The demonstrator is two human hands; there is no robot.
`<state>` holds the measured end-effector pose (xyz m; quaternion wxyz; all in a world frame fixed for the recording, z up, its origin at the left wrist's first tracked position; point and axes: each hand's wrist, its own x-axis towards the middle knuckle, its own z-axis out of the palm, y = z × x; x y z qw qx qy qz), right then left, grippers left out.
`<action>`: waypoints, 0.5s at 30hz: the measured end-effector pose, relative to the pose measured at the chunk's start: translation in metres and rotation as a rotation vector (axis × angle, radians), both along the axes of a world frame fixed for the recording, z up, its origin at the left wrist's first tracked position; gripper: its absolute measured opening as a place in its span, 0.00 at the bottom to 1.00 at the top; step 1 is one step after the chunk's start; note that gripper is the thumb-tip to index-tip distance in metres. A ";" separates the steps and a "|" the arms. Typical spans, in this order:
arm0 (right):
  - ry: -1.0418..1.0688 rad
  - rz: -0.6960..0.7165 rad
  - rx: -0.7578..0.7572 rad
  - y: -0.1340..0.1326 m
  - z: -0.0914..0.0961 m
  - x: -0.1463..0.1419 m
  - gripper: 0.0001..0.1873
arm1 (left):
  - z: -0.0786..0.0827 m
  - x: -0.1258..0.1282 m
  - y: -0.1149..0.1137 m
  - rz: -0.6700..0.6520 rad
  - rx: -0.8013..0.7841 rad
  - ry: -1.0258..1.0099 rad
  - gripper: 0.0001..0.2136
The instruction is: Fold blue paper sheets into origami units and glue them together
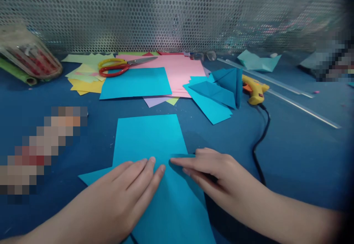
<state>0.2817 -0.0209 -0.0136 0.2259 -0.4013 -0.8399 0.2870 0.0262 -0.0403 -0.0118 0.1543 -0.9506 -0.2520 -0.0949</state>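
A large blue paper sheet (149,135) lies on the table in front of me. My left hand (128,190) rests on it palm down, fingers stretched out, with a pointed blue paper corner (95,173) jutting out to its left. My right hand (211,170) touches the sheet from the right, its index finger extended and the thumb slightly apart below it. Behind that finger a narrow blue paper edge (182,156) shows; the rest of that piece is hidden. The fingertips of both hands are close together but apart.
Scissors (128,66) lie on a blue sheet (135,85) and pink paper (186,72). Folded blue paper (221,89) sits beside a yellow glue gun (257,91) with a black cord (260,148). Clear sticks (301,106), a plastic jar (33,54) and a perforated metal panel (166,15) surround them.
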 end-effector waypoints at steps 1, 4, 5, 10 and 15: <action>-0.001 0.000 -0.006 0.000 0.000 0.000 0.20 | -0.001 0.000 -0.001 -0.004 -0.005 0.009 0.27; 0.000 0.000 -0.018 0.000 -0.001 0.001 0.20 | -0.002 0.000 -0.004 -0.003 -0.022 0.006 0.27; -0.002 -0.003 -0.023 0.000 -0.001 0.002 0.20 | -0.003 0.000 -0.004 0.001 -0.035 -0.003 0.27; 0.013 -0.026 -0.054 0.000 -0.002 0.002 0.19 | -0.008 -0.005 -0.002 0.025 -0.098 -0.091 0.23; -0.046 -0.002 -0.156 -0.002 0.000 0.002 0.14 | -0.018 -0.011 -0.002 -0.016 -0.174 -0.091 0.32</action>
